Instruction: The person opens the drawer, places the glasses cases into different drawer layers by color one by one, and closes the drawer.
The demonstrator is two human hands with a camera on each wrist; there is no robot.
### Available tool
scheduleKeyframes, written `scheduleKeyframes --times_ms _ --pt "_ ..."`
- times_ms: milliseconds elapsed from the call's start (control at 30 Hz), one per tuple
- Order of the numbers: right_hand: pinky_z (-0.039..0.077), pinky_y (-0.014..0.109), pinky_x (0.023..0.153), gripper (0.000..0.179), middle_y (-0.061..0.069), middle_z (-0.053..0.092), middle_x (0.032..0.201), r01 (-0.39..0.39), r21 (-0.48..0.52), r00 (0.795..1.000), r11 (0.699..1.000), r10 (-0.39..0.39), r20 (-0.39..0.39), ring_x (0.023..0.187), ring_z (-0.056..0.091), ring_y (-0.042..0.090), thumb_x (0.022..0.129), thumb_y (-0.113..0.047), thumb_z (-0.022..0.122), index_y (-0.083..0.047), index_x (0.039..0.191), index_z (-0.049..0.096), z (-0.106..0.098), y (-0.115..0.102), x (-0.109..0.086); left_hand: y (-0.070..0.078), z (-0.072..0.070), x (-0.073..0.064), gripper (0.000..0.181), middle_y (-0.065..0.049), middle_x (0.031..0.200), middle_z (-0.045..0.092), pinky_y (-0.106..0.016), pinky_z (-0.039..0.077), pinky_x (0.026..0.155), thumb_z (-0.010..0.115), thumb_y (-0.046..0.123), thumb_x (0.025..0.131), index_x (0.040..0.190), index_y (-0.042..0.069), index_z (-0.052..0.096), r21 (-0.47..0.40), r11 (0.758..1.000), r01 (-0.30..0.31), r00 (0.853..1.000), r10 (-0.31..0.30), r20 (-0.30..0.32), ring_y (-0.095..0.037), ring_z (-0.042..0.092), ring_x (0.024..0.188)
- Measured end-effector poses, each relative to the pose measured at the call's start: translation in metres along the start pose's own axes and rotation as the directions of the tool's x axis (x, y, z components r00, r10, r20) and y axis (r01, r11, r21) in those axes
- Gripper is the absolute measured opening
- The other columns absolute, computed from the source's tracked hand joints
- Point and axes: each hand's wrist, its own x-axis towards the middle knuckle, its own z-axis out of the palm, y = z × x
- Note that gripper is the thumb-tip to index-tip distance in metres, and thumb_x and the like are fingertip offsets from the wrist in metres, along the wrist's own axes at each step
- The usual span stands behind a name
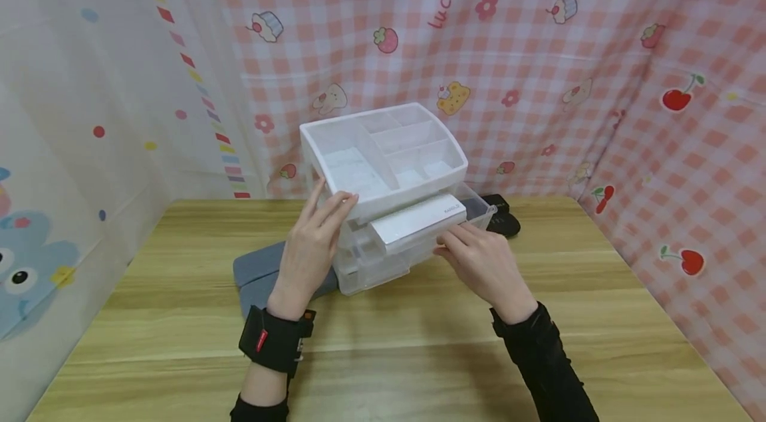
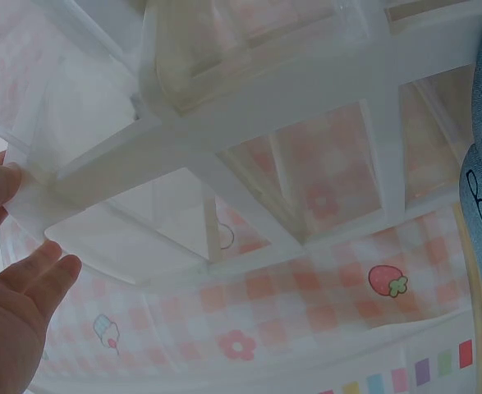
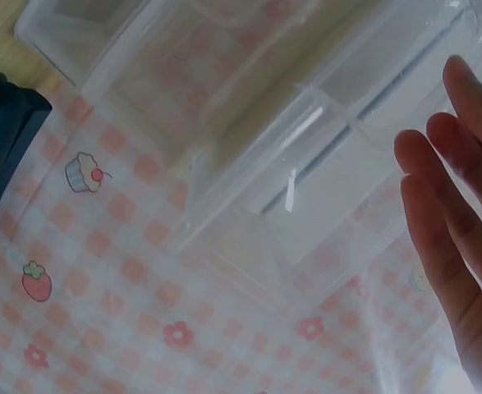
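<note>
So the left grip (image 1: 308, 252) was resting on the near left corner of the white organizer (image 1: 413, 191), fingers loosely spread, not clamped on anything. The right grip (image 1: 481, 262) was at the front of the pulled-out clear drawer (image 1: 419, 244), fingers bent, but I couldn't tell if they'd pinched its edge. A white box (image 1: 419, 217) sat in that drawer, between both grips. Some blue-grey case (image 1: 257, 266) lay on the worktop (image 1: 383, 355), just beside the left grip.

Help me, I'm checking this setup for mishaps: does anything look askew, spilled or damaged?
Slightly askew: the white organizer stands at an angle on the table, and its clear drawer is pulled out with a white box in it. No spill or damage shows.
</note>
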Motion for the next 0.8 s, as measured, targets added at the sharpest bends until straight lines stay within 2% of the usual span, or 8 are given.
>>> scheduleKeyframes --times_ms 300,567,800 --pt "0.051 0.027 0.051 0.017 0.001 0.066 0.083 -0.032 -0.015 0.999 0.999 0.032 -0.009 0.076 0.063 0.017 0.078 -0.015 0.077 -0.010 0.088 0.064 0.028 0.006 0.015 0.000 0.000 0.000 0.047 -0.008 0.123 0.061 -0.042 0.053 0.096 0.064 -0.009 0.083 0.127 0.009 0.062 0.004 1.000 0.001 1.000 -0.001 0.000 -0.036 0.038 0.138" --pt "0.051 0.026 0.054 0.016 0.002 0.067 0.087 -0.020 -0.038 1.000 0.999 0.020 -0.018 0.077 0.060 0.017 0.080 -0.015 0.076 -0.010 0.092 0.066 0.044 0.009 0.023 0.001 -0.001 0.000 0.047 -0.009 0.123 0.061 -0.040 0.053 0.098 0.064 -0.009 0.083 0.127 0.009 0.062 0.008 1.000 -0.004 1.000 0.004 0.002 -0.036 0.038 0.138" --pt "0.056 0.030 0.072 0.022 0.004 0.068 0.098 -0.032 -0.001 0.999 0.999 0.032 0.000 0.090 0.061 0.020 0.081 -0.014 0.075 -0.008 0.102 0.068 0.054 0.011 0.024 0.000 0.000 0.001 0.047 -0.008 0.123 0.061 -0.041 0.052 0.099 0.064 -0.008 0.084 0.127 0.009 0.062 0.002 1.000 0.001 1.000 -0.001 0.002 -0.036 0.038 0.138"
